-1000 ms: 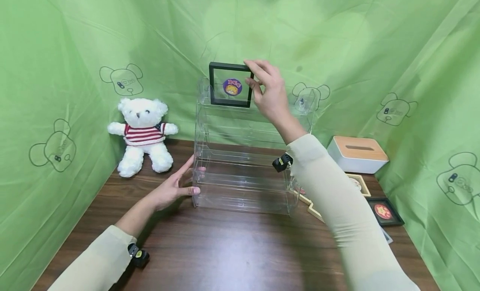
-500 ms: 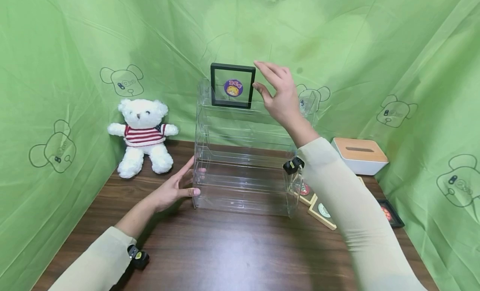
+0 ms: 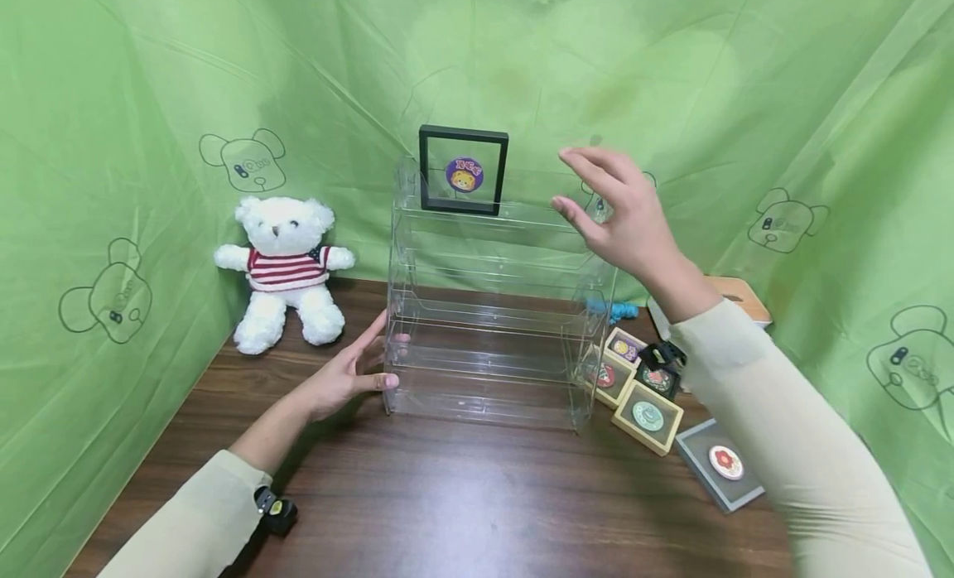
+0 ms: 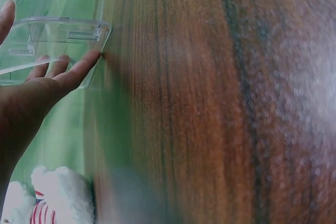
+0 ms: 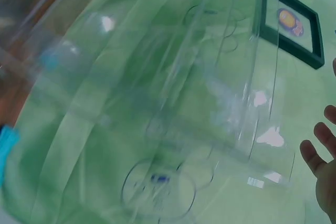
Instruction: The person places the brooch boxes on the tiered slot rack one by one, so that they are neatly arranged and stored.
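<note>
A clear acrylic tiered display rack stands on the wooden table. On its top tier, toward the left, a black square display frame stands upright, with a round purple bear badge inside. My left hand touches the rack's left side, thumb at the front edge. Straight fingers of that hand lie along the clear side in the left wrist view. To the right of the black frame, my right hand hovers with fingers apart and nothing in them. The right wrist view catches only part of those fingers.
A white teddy bear sits left of the rack. Several small badge frames, one pale wooden and one grey, lie at the right. Behind them are a turquoise item and a wooden-lidded tissue box. Green cloth surrounds the table.
My right hand has let go of the black display frame and moved away to the right. The frame stays standing on the top tier. My left hand has kept its place.
</note>
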Tool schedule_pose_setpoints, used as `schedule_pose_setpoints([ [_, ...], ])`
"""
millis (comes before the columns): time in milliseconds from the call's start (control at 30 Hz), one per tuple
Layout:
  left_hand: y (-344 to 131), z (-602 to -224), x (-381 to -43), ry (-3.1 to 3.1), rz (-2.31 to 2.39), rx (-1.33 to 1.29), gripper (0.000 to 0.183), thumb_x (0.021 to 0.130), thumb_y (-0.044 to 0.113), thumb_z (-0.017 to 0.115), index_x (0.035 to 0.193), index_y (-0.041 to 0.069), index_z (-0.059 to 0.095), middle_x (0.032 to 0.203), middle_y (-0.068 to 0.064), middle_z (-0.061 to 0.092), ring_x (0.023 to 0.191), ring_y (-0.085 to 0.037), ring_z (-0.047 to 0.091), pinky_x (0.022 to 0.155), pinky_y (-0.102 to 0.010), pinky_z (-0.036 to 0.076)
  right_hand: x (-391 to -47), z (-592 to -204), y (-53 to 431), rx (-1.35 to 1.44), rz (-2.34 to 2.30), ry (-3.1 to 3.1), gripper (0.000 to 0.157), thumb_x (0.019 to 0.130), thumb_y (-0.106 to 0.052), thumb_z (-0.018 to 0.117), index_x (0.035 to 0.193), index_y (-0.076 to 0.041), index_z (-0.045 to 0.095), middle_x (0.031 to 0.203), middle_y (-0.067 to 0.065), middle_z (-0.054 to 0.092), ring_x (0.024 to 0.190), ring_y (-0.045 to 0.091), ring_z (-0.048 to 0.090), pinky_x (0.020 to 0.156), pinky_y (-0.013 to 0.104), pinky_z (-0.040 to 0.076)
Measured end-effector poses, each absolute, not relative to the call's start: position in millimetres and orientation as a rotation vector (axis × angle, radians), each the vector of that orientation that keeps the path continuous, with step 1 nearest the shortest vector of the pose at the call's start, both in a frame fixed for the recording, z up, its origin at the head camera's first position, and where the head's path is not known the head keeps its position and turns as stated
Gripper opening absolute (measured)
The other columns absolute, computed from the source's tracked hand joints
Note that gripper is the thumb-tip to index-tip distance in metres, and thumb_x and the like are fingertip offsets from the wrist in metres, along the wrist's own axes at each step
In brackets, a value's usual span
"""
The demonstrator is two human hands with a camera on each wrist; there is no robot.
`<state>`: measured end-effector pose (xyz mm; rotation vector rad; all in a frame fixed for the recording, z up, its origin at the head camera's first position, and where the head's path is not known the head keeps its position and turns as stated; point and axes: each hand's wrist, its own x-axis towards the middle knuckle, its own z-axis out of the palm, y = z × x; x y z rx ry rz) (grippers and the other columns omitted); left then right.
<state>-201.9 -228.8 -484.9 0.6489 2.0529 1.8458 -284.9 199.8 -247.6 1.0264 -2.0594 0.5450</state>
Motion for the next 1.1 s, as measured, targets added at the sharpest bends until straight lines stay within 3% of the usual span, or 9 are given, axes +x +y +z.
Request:
schedule_pose_setpoints([
  [167, -229.7, -485.4, -200.2, 2.043, 1.844, 0.618, 0.118, 0.1, 0.001, 0.077, 0.178, 0.039, -0.003, 0.178, -0.028, 0.033, 0.167, -0.056, 0.018, 0.125, -0.068, 0.035, -269.6, -257.4, 236.5, 0.987, 0.525, -2.12, 0.057, 0.098, -0.017, 0.086, 0.151, -0.006, 0.068, 0.147, 0.021, 0.07, 0.138, 0.043, 0.063, 0.12, 0.057, 0.049],
  [333, -230.0, -486.5, -200.0, 2.047, 1.848, 0.622, 0.118, 0.1, 0.002, 0.078, 0.178, 0.041, 0.0, 0.176, -0.031, 0.033, 0.163, -0.056, 0.031, 0.118, -0.04, 0.051, -257.2, -269.2, 267.7, 0.906, 0.572, -2.14, 0.065, 0.088, -0.007, 0.091, 0.149, -0.01, 0.07, 0.147, 0.019, 0.071, 0.135, 0.044, 0.064, 0.117, 0.058, 0.05],
  [467, -229.6, -487.0, -200.2, 2.051, 1.85, 0.627, 0.118, 0.099, 0.002, 0.079, 0.178, 0.042, 0.001, 0.176, -0.032, 0.033, 0.161, -0.057, 0.033, 0.11, -0.025, 0.053, -248.2, -279.9, 290.6, 0.84, 0.584, -2.179, 0.069, 0.081, -0.005, 0.094, 0.147, -0.011, 0.072, 0.145, 0.018, 0.073, 0.131, 0.045, 0.065, 0.117, 0.05, 0.051],
  [567, -229.5, -486.9, -200.4, 2.063, 1.839, 0.629, 0.118, 0.1, 0.003, 0.079, 0.178, 0.042, 0.001, 0.176, -0.031, 0.034, 0.161, -0.056, 0.034, 0.113, -0.029, 0.052, -241.7, -289.6, 309.7, 0.804, 0.566, -2.242, 0.069, 0.081, -0.006, 0.095, 0.146, -0.011, 0.073, 0.144, 0.018, 0.073, 0.13, 0.045, 0.066, 0.116, 0.037, 0.048],
  [700, -229.4, -486.0, -200.6, 2.07, 1.832, 0.623, 0.117, 0.1, 0.004, 0.079, 0.178, 0.042, 0.0, 0.176, -0.03, 0.034, 0.165, -0.055, 0.028, 0.124, -0.054, 0.043, -232.4, -307.0, 336.5, 0.767, 0.553, -2.373, 0.063, 0.084, -0.008, 0.094, 0.144, -0.012, 0.074, 0.14, 0.017, 0.074, 0.12, 0.044, 0.073, 0.109, 0.011, 0.042],
  [767, -229.2, -485.6, -200.5, 2.065, 1.835, 0.616, 0.118, 0.1, 0.004, 0.078, 0.178, 0.042, -0.001, 0.177, -0.029, 0.035, 0.167, -0.056, 0.022, 0.126, -0.066, 0.035, -228.1, -318.2, 350.3, 0.763, 0.542, -2.444, 0.059, 0.086, -0.01, 0.093, 0.142, -0.011, 0.075, 0.137, 0.016, 0.076, 0.111, 0.04, 0.075, 0.099, 0.004, 0.043],
  [900, -229.1, -485.3, -200.6, 2.058, 1.839, 0.606, 0.119, 0.1, 0.003, 0.078, 0.178, 0.04, -0.004, 0.177, -0.028, 0.034, 0.168, -0.057, 0.014, 0.126, -0.074, 0.027, -223.5, -344.2, 377.9, 0.806, 0.503, -2.546, 0.05, 0.087, -0.007, 0.092, 0.135, -0.007, 0.079, 0.13, 0.016, 0.078, 0.098, 0.031, 0.074, 0.081, 0.013, 0.056],
  [1000, -228.6, -485.2, -201.0, 2.056, 1.838, 0.607, 0.119, 0.1, 0.003, 0.079, 0.178, 0.04, -0.004, 0.178, -0.028, 0.034, 0.168, -0.056, 0.015, 0.126, -0.074, 0.028, -218.2, -365.0, 397.1, 0.811, 0.484, -2.628, 0.044, 0.087, -0.006, 0.093, 0.129, -0.007, 0.081, 0.123, 0.014, 0.08, 0.096, 0.022, 0.075, 0.076, 0.025, 0.062],
  [1100, -228.1, -485.0, -201.7, 2.05, 1.842, 0.617, 0.119, 0.1, 0.002, 0.078, 0.178, 0.04, -0.003, 0.177, -0.029, 0.034, 0.166, -0.057, 0.022, 0.125, -0.071, 0.033, -209.4, -384.3, 413.6, 0.796, 0.487, -2.745, 0.038, 0.089, -0.008, 0.092, 0.126, -0.008, 0.082, 0.117, 0.007, 0.081, 0.091, 0.009, 0.074, 0.073, 0.028, 0.063],
])
